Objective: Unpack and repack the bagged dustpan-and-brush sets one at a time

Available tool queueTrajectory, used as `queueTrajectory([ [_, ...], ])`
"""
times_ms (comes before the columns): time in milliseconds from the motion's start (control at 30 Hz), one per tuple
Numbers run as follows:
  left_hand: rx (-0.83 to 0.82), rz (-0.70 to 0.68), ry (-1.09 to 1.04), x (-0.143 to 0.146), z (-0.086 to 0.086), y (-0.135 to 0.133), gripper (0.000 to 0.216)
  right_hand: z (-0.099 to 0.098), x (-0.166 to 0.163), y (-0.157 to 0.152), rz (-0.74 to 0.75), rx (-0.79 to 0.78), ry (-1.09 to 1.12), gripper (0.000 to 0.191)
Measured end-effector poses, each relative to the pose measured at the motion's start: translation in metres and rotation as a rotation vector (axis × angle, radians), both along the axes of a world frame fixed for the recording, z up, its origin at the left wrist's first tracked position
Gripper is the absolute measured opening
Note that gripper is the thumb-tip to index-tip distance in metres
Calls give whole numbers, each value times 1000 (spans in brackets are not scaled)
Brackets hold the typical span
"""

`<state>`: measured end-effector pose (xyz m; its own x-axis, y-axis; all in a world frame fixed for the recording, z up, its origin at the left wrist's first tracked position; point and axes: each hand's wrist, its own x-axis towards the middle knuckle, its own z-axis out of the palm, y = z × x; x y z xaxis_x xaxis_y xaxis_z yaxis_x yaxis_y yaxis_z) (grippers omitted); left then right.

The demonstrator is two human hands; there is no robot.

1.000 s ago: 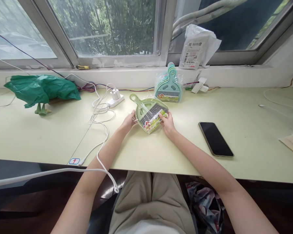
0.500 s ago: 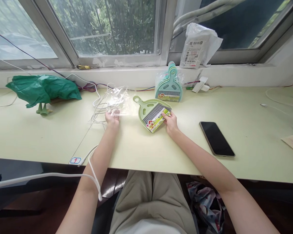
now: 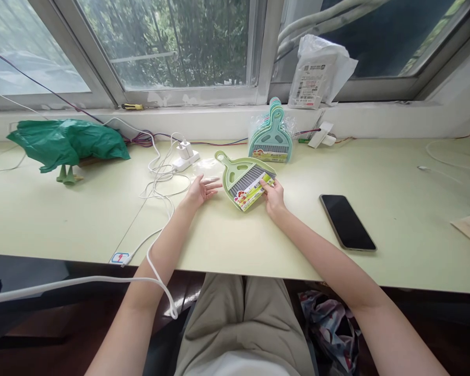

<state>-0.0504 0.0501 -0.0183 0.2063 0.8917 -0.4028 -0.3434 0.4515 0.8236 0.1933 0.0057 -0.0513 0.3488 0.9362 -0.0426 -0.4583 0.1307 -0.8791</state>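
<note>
My right hand (image 3: 274, 197) grips the lower right corner of a green dustpan (image 3: 229, 177) with a grey-bristled brush (image 3: 251, 177) nested in it. A printed card label (image 3: 247, 195) runs across the brush under my thumb. To the left of the dustpan, my left hand (image 3: 202, 191) is open, its fingers stretched toward the pan's edge and holding nothing. Just behind those fingers a clear plastic bag (image 3: 208, 168) lies on the table. A stack of wrapped dustpan sets (image 3: 272, 137), the front one turquoise, leans against the wall behind.
On the right lies a black phone (image 3: 348, 222). White cables (image 3: 156, 183) trail from a charger plug (image 3: 185, 150) across the table and over my left forearm. A green plastic bag (image 3: 68, 143) is at the left; a white package (image 3: 313, 75) stands on the sill.
My left hand has let go of the clear bag and moved right, toward the dustpan. With the bag down on the table, the charger shows. My right hand keeps its hold.
</note>
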Motion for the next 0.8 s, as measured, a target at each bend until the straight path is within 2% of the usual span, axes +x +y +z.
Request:
queueTrajectory([
  [100, 103, 172, -108, 2, 1, -4, 43, 2, -1, -1, 1, 4, 0, 41],
  [167, 192, 203, -190, 6, 1, -7, 47, 3, -2, -3, 6, 7, -4, 40],
  [267, 219, 117, -168, 19, -3, -11, 48, 5, -3, -4, 11, 9, -1, 38],
  [367, 150, -100, -4, 33, -9, -16, 44, 4, -2, -3, 19, 12, 7, 38],
  [433, 148, -207, 30, 39, -11, -21, 38, 3, -1, -1, 30, 3, 0, 35],
  [500, 152, -217, 28, 42, -12, -24, 29, 2, 0, 1, 42, -35, -8, 29],
  [600, 135, -204, 22, 41, -14, -24, 25, 3, 1, 5, 12, -122, 14, 23],
  [700, 142, -193, 39, 38, -18, -20, 25, 4, 10, 9, -92, -174, 34, 29],
  [800, 166, -193, 62, 37, -22, -19, 23, 2, 33, 17, -238, -168, 5, 41],
])
